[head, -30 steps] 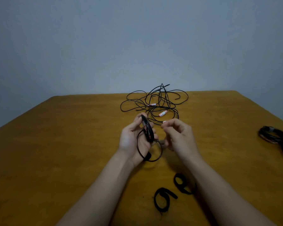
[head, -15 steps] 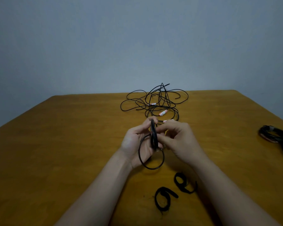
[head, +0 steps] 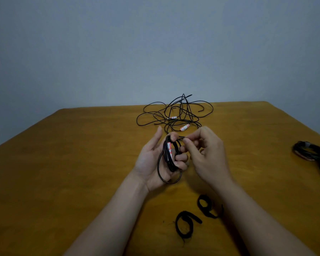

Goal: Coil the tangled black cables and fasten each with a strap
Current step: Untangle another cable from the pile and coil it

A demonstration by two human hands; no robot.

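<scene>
While two black straps (head: 187, 225) lie curled on the wooden table (head: 63, 172) nearest the viewer, both forearms reach forward above them. Palm up, the left hand (head: 156, 161) cradles a coiled cable (head: 169, 159), fingers curled through it. Beside it, the right hand (head: 206, 153) pinches the cable's loose end. Farther back lies the tangled cable pile (head: 175, 113); finished coils (head: 311, 152) rest far right.

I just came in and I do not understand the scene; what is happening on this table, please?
A person is winding a black cable into a coil, held in the left hand, while the right hand pinches its loose end. A tangled pile of cables waits at the far side of the wooden table. Two loose straps lie near the person, and finished coils sit at the right edge.
</scene>
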